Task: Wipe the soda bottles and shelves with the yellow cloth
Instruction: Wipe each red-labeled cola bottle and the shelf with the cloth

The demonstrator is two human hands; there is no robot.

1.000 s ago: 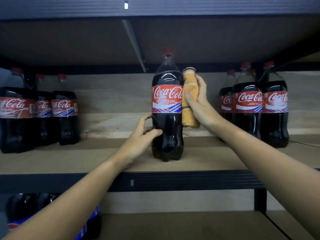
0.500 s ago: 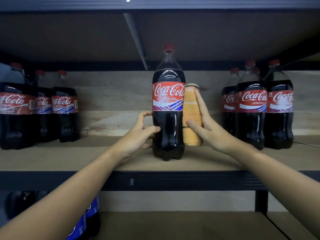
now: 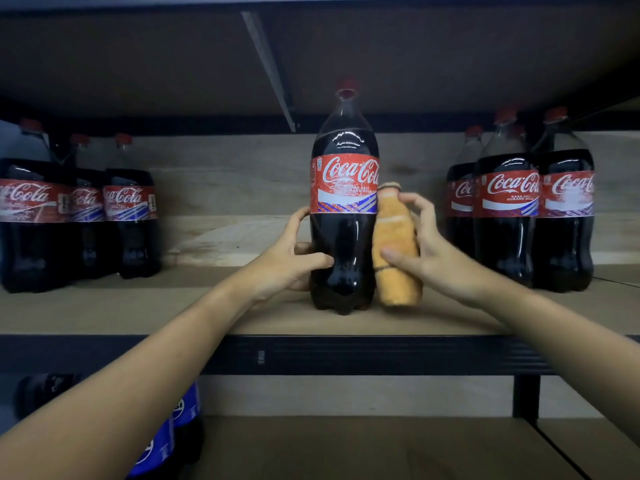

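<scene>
The left hand (image 3: 291,263) has its fingers (image 3: 317,261) curled round the lower body of the middle soda bottle (image 3: 343,209), thumb across the front and the rest round the far side. The right hand (image 3: 427,251) wraps its fingers (image 3: 417,206) round the folded yellow cloth (image 3: 394,251), which is pressed against the bottle's right side, its lower end at the shelf (image 3: 242,313).

The bottle stands upright near the shelf's front edge, red-capped, filled with dark cola up to the shoulder. Its red label reads "Coca-Cola"; the small print beneath is too blurred to make out.

To the left stands a group of cola bottles (image 3: 79,216) with the same red labels; to the right another group (image 3: 519,209), where "RASA ASLI KURANG GULA" is legible. On the lower shelf (image 3: 346,445), at left, are dark bottles with blue labels (image 3: 173,434), the writing unreadable.
</scene>
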